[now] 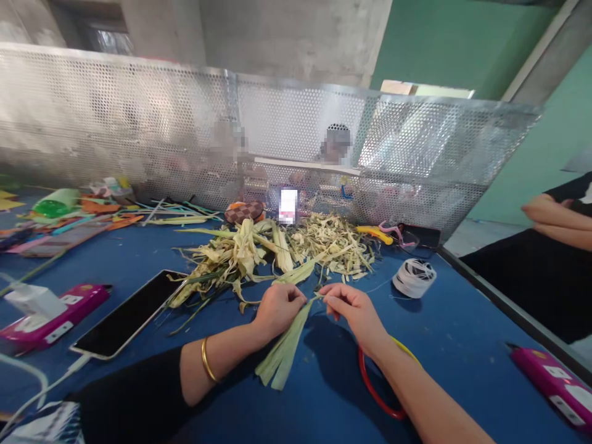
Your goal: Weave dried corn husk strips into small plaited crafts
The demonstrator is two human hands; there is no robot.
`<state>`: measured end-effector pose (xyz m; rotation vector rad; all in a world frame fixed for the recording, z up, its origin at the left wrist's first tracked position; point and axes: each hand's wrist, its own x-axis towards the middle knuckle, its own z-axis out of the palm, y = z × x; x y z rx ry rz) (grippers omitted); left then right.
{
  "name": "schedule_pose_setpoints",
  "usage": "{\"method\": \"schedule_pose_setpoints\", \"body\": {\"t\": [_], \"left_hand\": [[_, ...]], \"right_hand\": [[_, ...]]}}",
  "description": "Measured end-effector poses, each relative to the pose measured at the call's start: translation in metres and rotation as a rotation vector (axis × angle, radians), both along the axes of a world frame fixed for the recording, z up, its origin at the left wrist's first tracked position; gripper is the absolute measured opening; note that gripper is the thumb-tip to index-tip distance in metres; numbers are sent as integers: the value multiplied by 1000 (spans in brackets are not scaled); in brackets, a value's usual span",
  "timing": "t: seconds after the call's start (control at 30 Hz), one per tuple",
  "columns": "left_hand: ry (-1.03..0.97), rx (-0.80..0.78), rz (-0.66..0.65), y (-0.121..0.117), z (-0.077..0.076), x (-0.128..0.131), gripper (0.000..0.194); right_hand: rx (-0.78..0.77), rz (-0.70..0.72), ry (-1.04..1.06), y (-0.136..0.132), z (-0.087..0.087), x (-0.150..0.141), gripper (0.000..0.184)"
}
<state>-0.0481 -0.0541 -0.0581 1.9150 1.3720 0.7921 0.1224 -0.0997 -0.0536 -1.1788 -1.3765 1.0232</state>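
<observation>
My left hand (280,308) is closed in a pinch on a pale green corn husk (287,348), whose split strips hang down toward me and whose other end points up and away. Close by on the right, my right hand (349,305) pinches the narrow part of the same husk; whether thread is also between those fingertips is too small to tell. A spool of white thread (414,277) stands to the right, with a faint strand running toward my right hand. Under my right forearm lies a red and yellow ring (377,391), partly hidden.
Beyond my hands lie a heap of dry husks (245,253) and shredded bits (333,243). A phone (132,314) and magenta power strips (60,317) rest on the blue table (333,407). Perforated metal panels (296,117) close off the back. A person (531,265) is at right.
</observation>
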Motion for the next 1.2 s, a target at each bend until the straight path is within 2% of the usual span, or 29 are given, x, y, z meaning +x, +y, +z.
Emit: {"method": "schedule_pose_setpoints", "body": {"t": [0.1, 0.17, 0.33, 0.43, 0.53, 0.67, 0.8, 0.97, 1.1, 1.2], "left_hand": [[-16, -9, -3, 0, 1, 0, 16], [-86, -55, -27, 0, 1, 0, 15], [-472, -297, -80, 1, 1, 3, 19], [-716, -380, -176, -1, 1, 4, 24], [-863, -488, -258, -3, 1, 5, 27], [-829, -483, -355, -1, 1, 4, 30], [-687, -399, -377, 0, 0, 3, 31], [-564, -388, -397, 1, -3, 3, 29], [-529, -435, -364, 1, -2, 2, 31], [-570, -565, -345, -2, 3, -1, 35]], "right_hand": [[-59, 122, 142, 0, -2, -5, 21], [-91, 136, 223, 1, -3, -6, 23], [-64, 72, 269, 4, -5, -3, 27], [-56, 72, 240, 4, -6, -4, 27], [-46, 88, 213, 4, -6, -7, 26], [-24, 120, 181, 5, -7, -9, 25], [27, 163, 76, 6, -7, -8, 25], [59, 183, -52, 6, -12, -8, 24], [47, 188, -66, 5, -12, -7, 24], [56, 168, -100, 3, -5, -2, 23]]}}
